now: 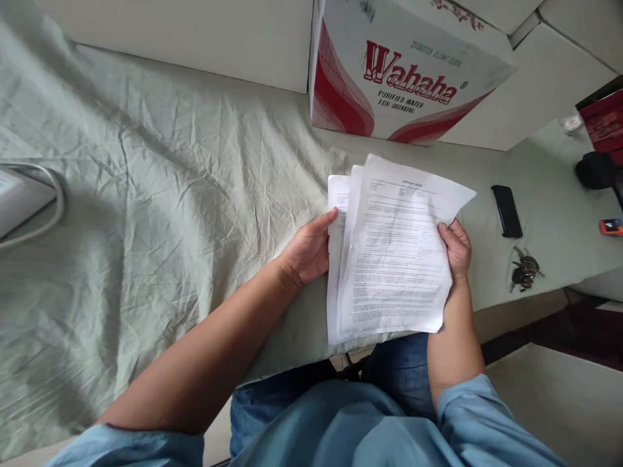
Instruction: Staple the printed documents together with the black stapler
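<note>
Several printed paper sheets (399, 253) are held up between my two hands, just above the table's front edge. They overlap unevenly, and the top sheet has creases and a bent upper right corner. My left hand (311, 246) grips the left edge of the sheets, thumb in front and the other fingers hidden behind. At the right edge my right hand (456, 248) pinches the papers, its thumb on the front and its fingers curled at the back.
A Wahaha water carton (403, 78) stands behind the papers on the cloth-covered table (195, 162). To the right lie a black phone (507, 211), a bunch of keys (525, 269) and an orange-and-black object (611, 226). A white device with a cable (61, 201) is at far left.
</note>
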### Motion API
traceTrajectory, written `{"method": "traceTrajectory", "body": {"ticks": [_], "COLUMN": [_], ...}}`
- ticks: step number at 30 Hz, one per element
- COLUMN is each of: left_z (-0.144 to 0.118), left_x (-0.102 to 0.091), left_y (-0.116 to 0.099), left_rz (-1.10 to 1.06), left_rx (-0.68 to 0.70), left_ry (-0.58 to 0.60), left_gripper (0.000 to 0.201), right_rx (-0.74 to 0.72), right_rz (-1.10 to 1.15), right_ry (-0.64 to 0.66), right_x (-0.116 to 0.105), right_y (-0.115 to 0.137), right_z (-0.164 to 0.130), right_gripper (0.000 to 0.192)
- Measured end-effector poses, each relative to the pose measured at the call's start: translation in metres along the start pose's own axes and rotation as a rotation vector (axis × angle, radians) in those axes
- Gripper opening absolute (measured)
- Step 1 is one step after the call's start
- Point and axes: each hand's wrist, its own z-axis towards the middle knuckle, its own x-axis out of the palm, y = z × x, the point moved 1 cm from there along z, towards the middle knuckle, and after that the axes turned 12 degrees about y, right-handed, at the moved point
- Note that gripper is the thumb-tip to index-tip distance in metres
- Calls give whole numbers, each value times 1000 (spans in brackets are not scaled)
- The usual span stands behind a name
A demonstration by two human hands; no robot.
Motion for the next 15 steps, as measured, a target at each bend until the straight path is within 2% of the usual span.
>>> {"method": "traceTrajectory", "body": {"ticks": [6, 12, 15], "left_z": [-1, -2, -2], "left_x": [4, 5, 6], "left_y": [0, 0, 1], "left_rz": [50, 69, 52], "left_rx": [16, 2, 20], "left_ry": [19, -21, -41], "left_gripper": [52, 44, 44], "right_rx": [31, 21, -31], "right_rz": [-24, -51, -91], "right_ry": [112, 114, 59], "right_x": [7, 9, 12], "right_y": [0, 0, -6], "right_z": [-1, -1, 2], "right_gripper": [32, 31, 35]}}
